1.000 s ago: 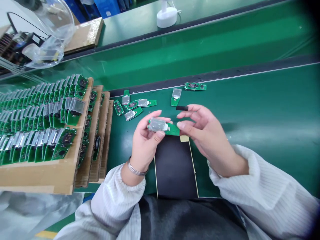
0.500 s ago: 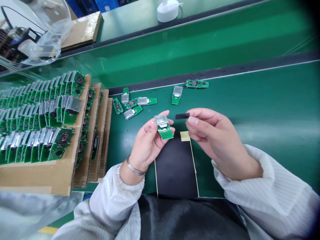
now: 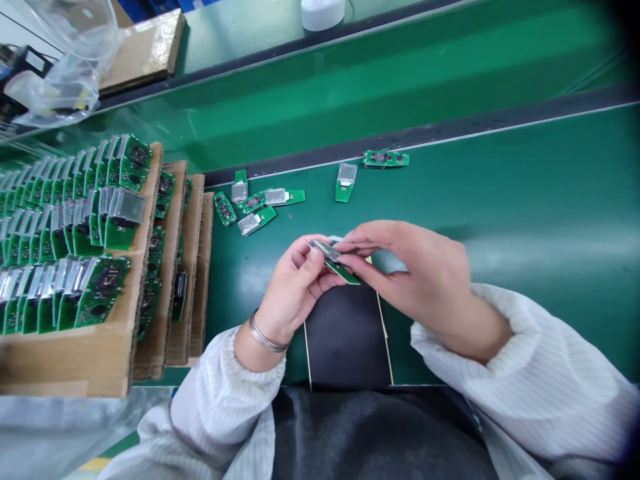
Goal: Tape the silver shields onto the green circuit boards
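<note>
My left hand (image 3: 295, 280) grips a green circuit board (image 3: 346, 273) with a silvery module (image 3: 325, 250), tilted in its fingers. From the right, my right hand (image 3: 400, 257) reaches over the same board, its fingers pressed at the module. The dark strip between those fingers is mostly hidden. Below both hands lies a black sheet (image 3: 347, 337) with pale yellow edges. Several loose boards rest beyond the hands, among them one with its silver module (image 3: 347, 175) facing up and one (image 3: 385, 159) near the ledge.
Cardboard holders (image 3: 115, 347) packed with upright boards stand at the left. Behind the green bench (image 3: 500, 220) runs a dark ledge (image 3: 440, 127). A white round base (image 3: 323, 13) and a flat cardboard piece (image 3: 145, 50) sit on the upper shelf.
My right hand has moved left with the black strip and now meets the board. The board has tilted in my left hand. The whole view has shifted slightly.
</note>
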Action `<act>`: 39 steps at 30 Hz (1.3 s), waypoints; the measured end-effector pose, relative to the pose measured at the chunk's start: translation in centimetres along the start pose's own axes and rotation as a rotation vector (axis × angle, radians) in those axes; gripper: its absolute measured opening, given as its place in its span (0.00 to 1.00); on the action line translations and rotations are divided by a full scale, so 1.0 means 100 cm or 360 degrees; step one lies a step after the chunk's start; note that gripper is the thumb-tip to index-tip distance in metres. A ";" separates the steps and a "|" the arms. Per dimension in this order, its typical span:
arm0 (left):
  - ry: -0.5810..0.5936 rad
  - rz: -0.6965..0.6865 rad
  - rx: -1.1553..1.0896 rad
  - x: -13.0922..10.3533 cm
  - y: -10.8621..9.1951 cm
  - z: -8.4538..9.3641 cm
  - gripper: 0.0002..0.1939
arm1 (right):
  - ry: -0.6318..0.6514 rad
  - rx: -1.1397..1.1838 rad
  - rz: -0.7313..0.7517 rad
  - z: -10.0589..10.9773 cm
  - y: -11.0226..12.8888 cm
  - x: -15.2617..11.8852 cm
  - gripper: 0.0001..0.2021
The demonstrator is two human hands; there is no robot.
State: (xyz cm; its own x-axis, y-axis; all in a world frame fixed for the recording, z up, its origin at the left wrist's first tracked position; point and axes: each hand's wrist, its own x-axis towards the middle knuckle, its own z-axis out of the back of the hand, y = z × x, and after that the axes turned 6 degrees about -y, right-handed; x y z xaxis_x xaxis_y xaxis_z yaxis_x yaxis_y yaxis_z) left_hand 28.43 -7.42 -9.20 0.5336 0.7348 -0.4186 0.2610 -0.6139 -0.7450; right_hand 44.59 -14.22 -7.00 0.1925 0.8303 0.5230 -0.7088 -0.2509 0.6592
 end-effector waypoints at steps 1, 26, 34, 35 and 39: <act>0.0002 -0.0022 0.0015 0.000 0.000 0.000 0.24 | 0.0022 -0.0021 0.0014 0.000 0.000 -0.001 0.06; -0.0036 -0.0019 -0.0035 -0.002 -0.001 -0.002 0.22 | -0.0047 0.0268 -0.0181 0.001 0.001 -0.001 0.09; -0.0079 -0.0265 0.0097 -0.003 0.002 -0.001 0.20 | 0.0002 0.0109 -0.0084 0.000 0.002 -0.001 0.08; -0.0088 -0.0329 0.0127 -0.003 0.002 -0.001 0.20 | -0.0016 0.0075 -0.0042 0.000 0.002 -0.001 0.08; -0.0097 -0.0576 0.0283 -0.003 0.005 0.000 0.18 | -0.0074 -0.0094 0.0193 0.002 0.001 0.000 0.07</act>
State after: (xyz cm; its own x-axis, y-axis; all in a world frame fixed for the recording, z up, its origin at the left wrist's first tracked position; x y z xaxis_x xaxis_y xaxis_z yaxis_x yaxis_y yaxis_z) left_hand 28.41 -7.98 -9.42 0.3826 0.9134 -0.1389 0.2773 -0.2569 -0.9258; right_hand 44.63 -14.31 -6.84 0.1334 0.7715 0.6221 -0.7671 -0.3170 0.5577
